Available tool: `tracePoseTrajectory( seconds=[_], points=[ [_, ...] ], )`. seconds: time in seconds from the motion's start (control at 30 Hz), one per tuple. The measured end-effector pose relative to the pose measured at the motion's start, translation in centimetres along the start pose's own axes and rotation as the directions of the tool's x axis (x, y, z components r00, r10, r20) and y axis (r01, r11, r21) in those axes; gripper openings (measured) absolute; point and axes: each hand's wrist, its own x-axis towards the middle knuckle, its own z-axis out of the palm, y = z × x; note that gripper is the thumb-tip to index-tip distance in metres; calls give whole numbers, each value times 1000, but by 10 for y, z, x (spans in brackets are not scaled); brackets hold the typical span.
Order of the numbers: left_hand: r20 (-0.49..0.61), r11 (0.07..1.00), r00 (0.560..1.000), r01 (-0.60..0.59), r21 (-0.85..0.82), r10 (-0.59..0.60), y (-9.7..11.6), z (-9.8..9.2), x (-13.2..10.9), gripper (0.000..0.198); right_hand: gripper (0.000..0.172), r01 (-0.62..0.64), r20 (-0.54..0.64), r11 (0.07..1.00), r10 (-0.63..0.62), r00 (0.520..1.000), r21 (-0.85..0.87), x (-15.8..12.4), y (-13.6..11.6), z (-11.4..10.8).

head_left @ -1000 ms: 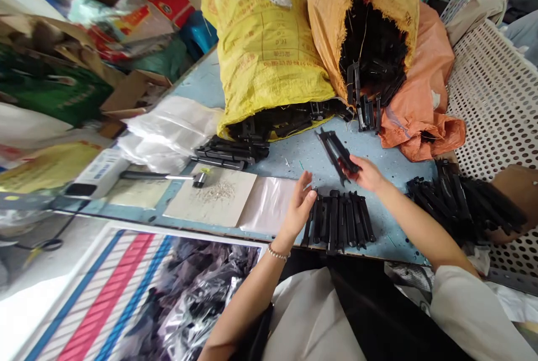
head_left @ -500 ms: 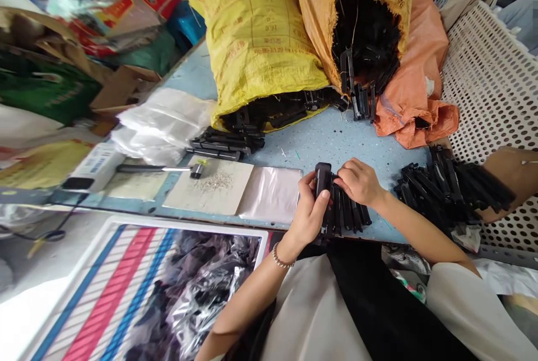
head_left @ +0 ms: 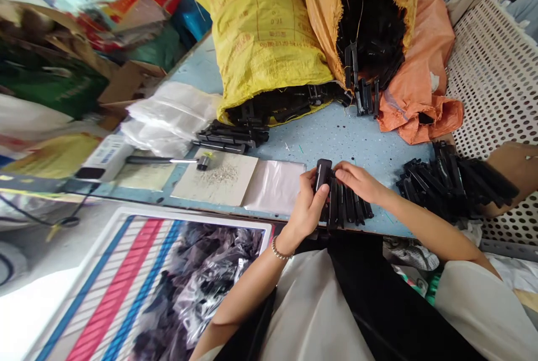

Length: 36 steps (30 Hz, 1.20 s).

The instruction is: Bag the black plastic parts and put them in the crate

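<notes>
My left hand [head_left: 310,204] is wrapped round an oblong black plastic part [head_left: 323,174], which stands tilted up over the table's front edge with my thumb across its face. Beside it, on the right, my right hand [head_left: 360,183] has its fingers bent together, the tips at the part's right side. What those fingertips pinch, if anything, is too small to make out. Under and between my hands lies a row of slim black plastic pieces [head_left: 348,207], partly covered by the right hand.
Yellow [head_left: 269,30] and orange [head_left: 317,8] woven sacks spill black parts at the back. A hammer [head_left: 168,160] lies across a cardboard sheet [head_left: 227,184], beside clear plastic bags [head_left: 275,187]. More black parts [head_left: 441,187] are heaped at right. A white-rimmed bin [head_left: 121,212] holds bagged pieces below.
My right hand's fingers have straightened a little and its wrist sits slightly farther right. The left hand keeps its grip on the black part. The whole view has shifted slightly.
</notes>
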Motion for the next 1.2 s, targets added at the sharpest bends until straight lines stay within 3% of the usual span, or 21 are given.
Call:
tracePoseTrajectory(
  seconds=[0.07,0.13,0.2,0.3,0.4,0.47,0.53,0.63,0.7,0.8,0.87,0.97,1.03,1.1,1.2],
  points=[
    [52,988,995,88,-124,-83,6,-1,1,54,44,140,-65,943,-167,984,-302,1,-3,-12],
    [114,969,983,165,-184,-146,12,0,1,53,42,218,-34,878,-256,966,-425,3,-5,-18],
    [125,966,979,180,-186,-158,13,2,0,52,44,171,-59,935,-199,978,-312,5,-4,-12],
    [38,988,996,88,-126,-84,5,5,0,53,51,-1,-126,999,-4,992,-40,6,-2,9],
    [5,986,997,75,-151,-75,-6,4,4,53,58,-111,-15,988,114,993,111,2,0,24],
    [-37,971,993,104,-214,-115,-9,-2,10,50,58,-129,65,987,123,990,99,-4,-2,26],
    [-107,958,982,122,-259,-154,-8,-8,16,47,53,-10,76,995,17,997,-95,-13,-5,28],
    [-129,944,970,164,-287,-207,-4,-10,22,44,43,256,143,871,-215,966,-419,-25,-7,43],
    [-115,938,968,181,-297,-223,-4,-8,22,45,39,314,169,817,-265,949,-484,-30,-4,59],
    [-121,941,965,191,-281,-232,-13,-8,23,50,37,166,95,887,-138,986,-431,-32,5,78],
    [-149,954,958,211,-214,-246,-24,-18,25,54,32,60,60,921,-40,997,-385,-36,12,80],
    [-253,974,943,225,9,-215,-42,-41,32,50,23,-33,-81,874,-8,997,-485,-47,28,70],
    [-282,960,942,232,159,-182,-54,-49,35,43,35,-120,-198,810,5,980,-574,-56,44,60],
    [-253,944,949,244,221,-186,-65,-44,37,38,44,-187,-250,774,39,968,-605,-61,66,51],
    [-209,941,952,268,209,-224,-77,-20,38,41,46,-203,-259,771,51,965,-604,-59,97,34]
  ],
)
